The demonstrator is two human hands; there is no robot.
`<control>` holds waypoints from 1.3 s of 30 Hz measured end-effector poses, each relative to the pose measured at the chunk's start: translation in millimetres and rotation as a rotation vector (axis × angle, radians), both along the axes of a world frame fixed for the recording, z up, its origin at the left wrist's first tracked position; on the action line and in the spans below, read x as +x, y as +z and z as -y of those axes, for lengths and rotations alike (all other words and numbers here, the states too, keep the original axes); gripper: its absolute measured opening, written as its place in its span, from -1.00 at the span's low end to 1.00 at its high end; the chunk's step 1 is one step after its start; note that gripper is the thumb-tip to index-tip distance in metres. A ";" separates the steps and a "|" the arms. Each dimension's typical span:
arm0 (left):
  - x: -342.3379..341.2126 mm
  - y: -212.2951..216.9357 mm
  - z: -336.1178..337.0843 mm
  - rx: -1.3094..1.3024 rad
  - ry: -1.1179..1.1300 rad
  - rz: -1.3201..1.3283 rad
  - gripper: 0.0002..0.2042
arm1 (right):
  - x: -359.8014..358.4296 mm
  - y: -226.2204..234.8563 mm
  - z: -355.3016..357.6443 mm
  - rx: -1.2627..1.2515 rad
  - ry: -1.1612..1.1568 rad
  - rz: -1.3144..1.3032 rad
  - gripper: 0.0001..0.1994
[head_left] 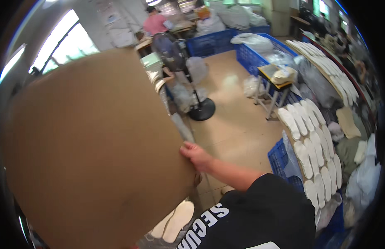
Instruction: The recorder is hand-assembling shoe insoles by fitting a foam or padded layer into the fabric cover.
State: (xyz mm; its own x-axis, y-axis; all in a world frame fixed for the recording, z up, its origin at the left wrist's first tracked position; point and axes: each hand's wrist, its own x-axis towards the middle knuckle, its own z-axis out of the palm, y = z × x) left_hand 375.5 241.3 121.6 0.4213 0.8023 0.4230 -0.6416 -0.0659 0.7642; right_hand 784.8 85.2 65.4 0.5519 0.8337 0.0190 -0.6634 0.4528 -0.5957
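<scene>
A large flat brown board (97, 145), which looks like cardboard, fills the left half of the view, raised and tilted. At its right edge my right hand (196, 157) is closed on it, thumb on the near face and the other fingers mostly hidden behind. My left hand does not show. Below the board's lower corner lie pale insoles (180, 222), partly covered by the board. My bare right forearm comes out of a black sleeve with white lettering.
On the right, rows of white insoles (313, 151) lie on a board above a blue crate (279, 157). A standing fan (203, 108) and a small stool (272, 89) stand on the tiled floor. Blue bins (213, 42) with bags line the back, near a person in pink (155, 23).
</scene>
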 end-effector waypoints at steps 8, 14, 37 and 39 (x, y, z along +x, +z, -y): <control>192.6 10.5 11.3 0.223 -0.401 -0.499 -0.48 | 155.5 -3.4 149.7 -0.124 -0.715 -0.024 -0.72; 244.5 -33.2 -20.8 0.235 -0.428 -0.764 -0.63 | 205.7 -36.8 191.2 -0.237 -0.919 -0.309 -0.68; 582.9 -75.4 32.2 -0.353 -0.043 -1.197 -0.72 | 887.6 -183.1 256.7 -0.287 -1.140 -0.731 -0.52; 606.4 -147.9 -33.6 -0.283 0.045 -1.109 -0.75 | 932.9 -213.0 366.0 -0.305 -1.082 -0.491 -0.57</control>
